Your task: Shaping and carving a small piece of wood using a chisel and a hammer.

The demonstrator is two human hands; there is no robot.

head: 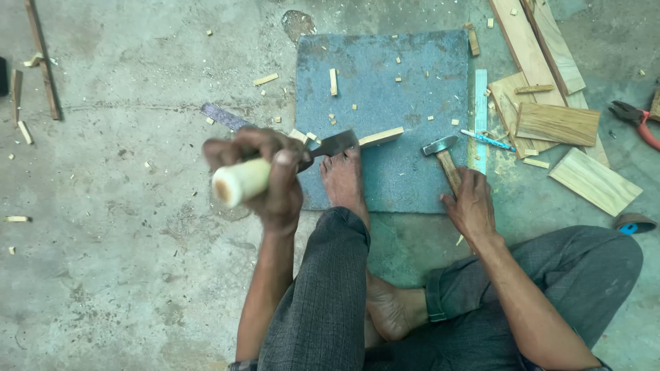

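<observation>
My left hand [271, 175] grips the pale wooden handle of a wide chisel [333, 144], whose blade rests against a small wooden strip [379, 137] on a blue-grey mat [405, 75]. My bare foot [342, 180] sits on the mat just behind the blade. On the mat's right part lies a hammer [445, 156] with a steel head; my right hand [471, 205] is laid over its wooden handle.
A metal ruler [480, 117] and a blue pen [489, 140] lie at the mat's right edge. Wooden boards [557, 124] and long planks [529, 41] are stacked beyond. Red-handled pliers [636, 120] lie far right. A flat metal file [223, 117], wood chips and sticks [42, 62] scatter the concrete floor.
</observation>
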